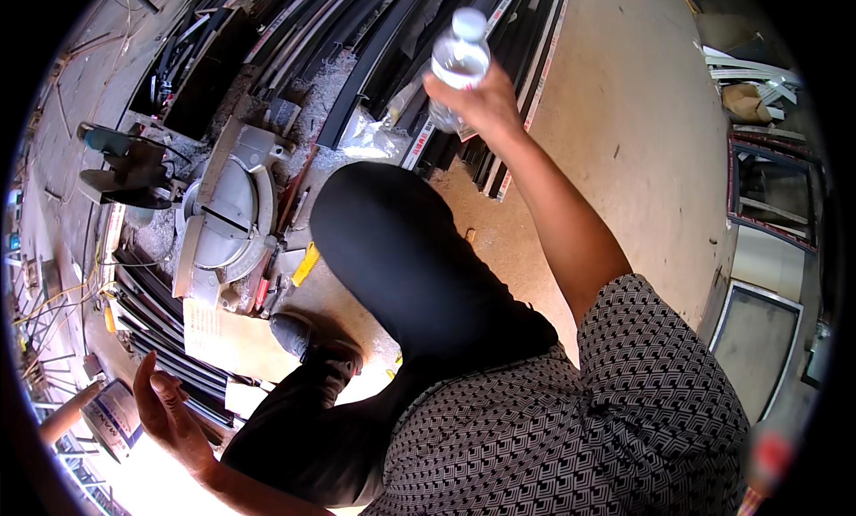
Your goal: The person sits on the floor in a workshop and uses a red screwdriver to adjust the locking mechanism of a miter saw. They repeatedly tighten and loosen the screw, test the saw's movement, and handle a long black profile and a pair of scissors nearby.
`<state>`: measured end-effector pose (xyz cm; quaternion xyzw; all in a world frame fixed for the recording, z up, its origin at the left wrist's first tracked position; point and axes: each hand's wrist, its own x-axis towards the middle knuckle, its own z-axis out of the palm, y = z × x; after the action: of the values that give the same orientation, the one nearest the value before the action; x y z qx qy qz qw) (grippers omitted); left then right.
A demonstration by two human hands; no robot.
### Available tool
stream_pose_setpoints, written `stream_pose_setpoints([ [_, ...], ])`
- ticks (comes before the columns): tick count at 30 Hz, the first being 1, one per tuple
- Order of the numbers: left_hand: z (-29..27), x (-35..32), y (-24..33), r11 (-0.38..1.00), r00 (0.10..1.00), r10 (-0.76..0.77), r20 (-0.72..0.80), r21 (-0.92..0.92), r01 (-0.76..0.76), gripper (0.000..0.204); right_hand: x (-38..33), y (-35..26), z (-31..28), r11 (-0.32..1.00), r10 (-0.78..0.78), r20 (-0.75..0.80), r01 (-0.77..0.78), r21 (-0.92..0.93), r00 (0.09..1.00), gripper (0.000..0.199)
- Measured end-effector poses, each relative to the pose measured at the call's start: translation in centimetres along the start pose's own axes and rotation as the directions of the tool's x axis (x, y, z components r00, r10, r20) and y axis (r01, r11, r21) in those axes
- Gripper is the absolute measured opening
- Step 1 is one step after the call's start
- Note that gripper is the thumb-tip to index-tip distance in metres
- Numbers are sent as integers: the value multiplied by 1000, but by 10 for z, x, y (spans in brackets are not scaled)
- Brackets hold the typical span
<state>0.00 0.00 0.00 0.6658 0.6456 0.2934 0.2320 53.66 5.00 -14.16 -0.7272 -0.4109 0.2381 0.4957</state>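
Right now a clear plastic bottle (459,63) with a white cap (469,24) is in the right hand (489,101), whose fingers are wrapped around its side. The bottle is held up in the air, cap toward the top, over long dark profiles (383,57) that lie on the floor (624,79). At lower left, the left hand (181,427) is raised with its fingers loosely apart and nothing visible between them; a round labelled object (111,418) shows just beside it, its kind hard to tell. Between the hands, the bent knee (374,213) in black trousers juts forward. Left of the knee sits a saw with a round metal base (230,217), and near it lies a yellow-handled tool (306,264). Framed panels (758,342) stand along the far right.
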Motion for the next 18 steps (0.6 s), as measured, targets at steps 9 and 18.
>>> stream_pose_setpoints([
  [9,19,11,-10,997,998,-66,17,45,65,48,-91,199,-7,890,435,5,-431,150,900,76],
  [18,17,8,-20,986,984,-167,54,16,167,42,-95,250,6,920,389,20,-390,39,921,64],
])
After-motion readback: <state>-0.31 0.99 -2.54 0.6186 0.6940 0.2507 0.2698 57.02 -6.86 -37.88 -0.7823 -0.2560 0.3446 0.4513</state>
